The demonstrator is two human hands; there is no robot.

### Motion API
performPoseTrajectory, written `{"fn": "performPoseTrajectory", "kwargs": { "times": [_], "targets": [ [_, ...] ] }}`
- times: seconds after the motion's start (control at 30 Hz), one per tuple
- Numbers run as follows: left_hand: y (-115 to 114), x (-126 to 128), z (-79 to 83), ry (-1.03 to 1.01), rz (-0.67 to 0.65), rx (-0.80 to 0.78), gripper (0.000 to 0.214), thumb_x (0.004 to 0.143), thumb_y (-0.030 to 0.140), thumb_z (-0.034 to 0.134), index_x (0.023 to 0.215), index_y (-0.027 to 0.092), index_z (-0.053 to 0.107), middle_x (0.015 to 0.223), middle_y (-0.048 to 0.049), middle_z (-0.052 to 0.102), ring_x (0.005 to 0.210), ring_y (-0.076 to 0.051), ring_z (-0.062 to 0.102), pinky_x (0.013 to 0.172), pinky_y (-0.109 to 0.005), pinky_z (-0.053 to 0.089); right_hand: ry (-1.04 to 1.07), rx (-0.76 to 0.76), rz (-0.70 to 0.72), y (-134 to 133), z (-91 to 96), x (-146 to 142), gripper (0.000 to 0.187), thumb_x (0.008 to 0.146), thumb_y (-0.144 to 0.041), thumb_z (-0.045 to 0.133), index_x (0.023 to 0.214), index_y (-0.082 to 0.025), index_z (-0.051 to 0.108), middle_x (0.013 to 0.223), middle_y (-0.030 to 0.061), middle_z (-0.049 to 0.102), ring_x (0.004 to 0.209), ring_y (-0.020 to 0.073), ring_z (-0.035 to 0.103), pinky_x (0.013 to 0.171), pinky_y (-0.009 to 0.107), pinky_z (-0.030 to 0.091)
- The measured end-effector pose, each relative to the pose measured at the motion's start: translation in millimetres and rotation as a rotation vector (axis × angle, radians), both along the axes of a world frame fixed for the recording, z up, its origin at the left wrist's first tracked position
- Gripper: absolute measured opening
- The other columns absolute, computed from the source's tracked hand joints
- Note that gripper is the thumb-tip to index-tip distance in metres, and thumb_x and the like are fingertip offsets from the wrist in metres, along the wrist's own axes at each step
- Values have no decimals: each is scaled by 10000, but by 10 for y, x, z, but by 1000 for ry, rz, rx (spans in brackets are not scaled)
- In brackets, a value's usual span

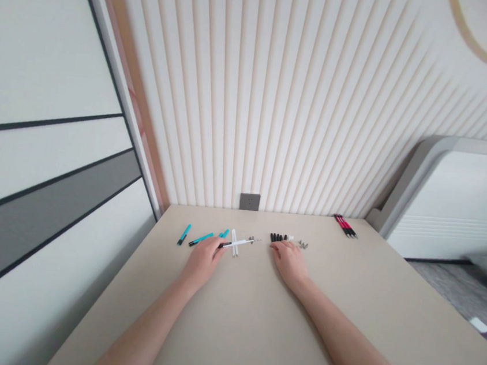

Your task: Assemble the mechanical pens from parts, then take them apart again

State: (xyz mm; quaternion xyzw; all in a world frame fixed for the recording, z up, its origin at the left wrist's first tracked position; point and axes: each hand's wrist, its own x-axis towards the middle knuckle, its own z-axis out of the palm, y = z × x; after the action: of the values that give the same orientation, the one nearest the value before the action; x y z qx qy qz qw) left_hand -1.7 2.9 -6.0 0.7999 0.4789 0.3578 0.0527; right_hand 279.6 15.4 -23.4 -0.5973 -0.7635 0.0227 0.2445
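My left hand [203, 258] is closed around the black end of a partly assembled pen [239, 243], whose slim white body points right with a thin tip. Just behind that hand lie teal pen barrels [201, 239] with dark ends. Under the held pen, white pen refills [234, 237] rest on the table. My right hand [291, 263] lies low on the table, fingers bent and pressed together at the near ends of a row of black pen grips [279, 237]. Whatever is under its fingertips is hidden.
Small metal pen tips [303, 245] sit beyond the right hand, near a small white piece [291, 237]. Several red-and-black pens [345, 226] lie at the table's back right. A ribbed wall with a grey socket [249, 202] borders the beige table [237, 321].
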Motion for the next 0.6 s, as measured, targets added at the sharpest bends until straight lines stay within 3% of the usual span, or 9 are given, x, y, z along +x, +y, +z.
{"fn": "performPoseTrajectory", "kwargs": {
  "times": [0.17,0.3,0.6],
  "targets": [
    [-14,8,19,14,-5,-8,120,944,279,523,974,212,618,893,-36,673,850,-220,633,782,-354,484,26,17,68,27,13,-24,253,925,-173,485,1023,-226,711,1013,65,716,965,236,625,863,335,424],
    [-18,9,30,19,-2,-13,113,941,272,531,973,210,619,906,-43,680,857,-224,635,788,-361,485,-11,44,-68,31,38,109,263,907,-165,493,1045,-210,713,988,100,701,958,251,618,859,340,411],
    [-23,6,21,26,-1,-17,123,932,257,535,992,208,630,954,-52,687,909,-231,636,832,-376,490,-98,-131,-188,57,97,273,258,922,-292,504,1074,-206,693,1032,88,682,995,226,613,847,300,389]
  ]
}}
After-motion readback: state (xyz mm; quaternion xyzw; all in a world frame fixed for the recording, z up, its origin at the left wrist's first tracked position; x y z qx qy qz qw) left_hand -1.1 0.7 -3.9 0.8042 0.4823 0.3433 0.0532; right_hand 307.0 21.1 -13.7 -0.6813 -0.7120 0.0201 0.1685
